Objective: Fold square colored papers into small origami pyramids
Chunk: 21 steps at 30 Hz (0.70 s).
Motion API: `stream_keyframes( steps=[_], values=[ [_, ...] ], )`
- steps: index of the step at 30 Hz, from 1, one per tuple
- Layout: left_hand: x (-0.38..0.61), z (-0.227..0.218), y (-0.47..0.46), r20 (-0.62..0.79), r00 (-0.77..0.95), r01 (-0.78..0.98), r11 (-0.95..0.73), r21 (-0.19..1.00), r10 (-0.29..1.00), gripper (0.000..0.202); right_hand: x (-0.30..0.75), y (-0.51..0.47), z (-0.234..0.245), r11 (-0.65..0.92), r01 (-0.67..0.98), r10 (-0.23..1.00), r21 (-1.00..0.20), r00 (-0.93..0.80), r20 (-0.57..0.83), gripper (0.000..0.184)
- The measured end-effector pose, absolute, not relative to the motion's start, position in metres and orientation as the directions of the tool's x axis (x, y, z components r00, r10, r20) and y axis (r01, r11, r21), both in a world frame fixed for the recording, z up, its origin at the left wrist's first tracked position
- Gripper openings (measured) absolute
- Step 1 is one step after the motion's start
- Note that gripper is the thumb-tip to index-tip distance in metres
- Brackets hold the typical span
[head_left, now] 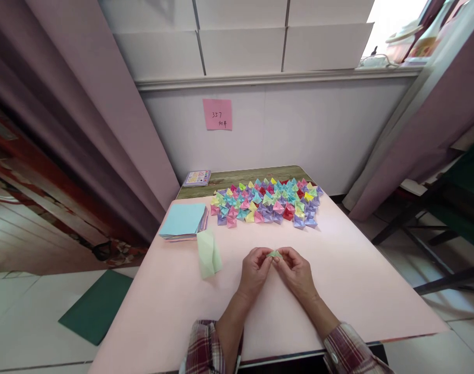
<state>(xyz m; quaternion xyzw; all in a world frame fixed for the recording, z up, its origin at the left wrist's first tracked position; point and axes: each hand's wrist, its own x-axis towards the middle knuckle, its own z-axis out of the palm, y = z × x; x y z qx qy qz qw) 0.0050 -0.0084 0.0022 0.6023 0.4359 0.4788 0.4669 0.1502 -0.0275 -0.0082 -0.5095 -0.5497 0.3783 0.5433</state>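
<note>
Pale-green origami piece (275,254) sits up between both hands, over the near-middle of the pink tabletop (350,296). Left hand (255,267): thumb and index pinched on the piece's left end. Right hand (297,269): same, pinching the right end; thumb tips nearly meet along its lower edge, the green showing just above them. Finer folds too small to make out from here. Other fingers curled in on both hands.

Off to the left of the left hand, apart from it: creased pale-green paper sheet (208,254), partly folded. Just beyond that, stack of square paper (183,221), light blue on top. Past the hands, wide spread of multicoloured folded paper pieces (266,201), packed close, points up.
</note>
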Motion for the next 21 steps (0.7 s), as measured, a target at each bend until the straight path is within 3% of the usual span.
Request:
stream_keyframes(
  steps=[3, 7, 10, 17, 21],
  values=[
    [-0.001, 0.000, -0.003, 0.314, 0.030, 0.226, -0.312, 0.923, 0.949, 0.024, 0.152, -0.024, -0.013, 0.225, 0.210, 0.936, -0.951, 0.225, 0.271, 0.044],
    [-0.007, -0.007, 0.001, 0.297, -0.166, 0.287, -0.242, 0.927, 0.940, 0.024, 0.157, -0.022, -0.021, 0.168, 0.174, 0.895, -0.970, 0.385, 0.224, 0.044],
    [-0.007, -0.010, 0.001, 0.305, -0.146, 0.310, -0.250, 0.917, 0.941, 0.024, 0.158, -0.023, -0.022, 0.137, 0.181, 0.880, -0.974, 0.428, 0.203, 0.043],
    [-0.002, -0.011, 0.000, 0.367, -0.101, 0.336, -0.315, 0.888, 0.925, 0.023, 0.157, -0.021, -0.023, 0.153, 0.284, 0.878, -0.947, 0.402, 0.262, 0.041],
    [-0.003, -0.015, 0.002, 0.356, -0.128, 0.349, -0.294, 0.890, 0.926, 0.021, 0.158, -0.005, -0.012, 0.166, 0.486, 0.923, -0.858, 0.229, 0.308, 0.044]
  ],
)
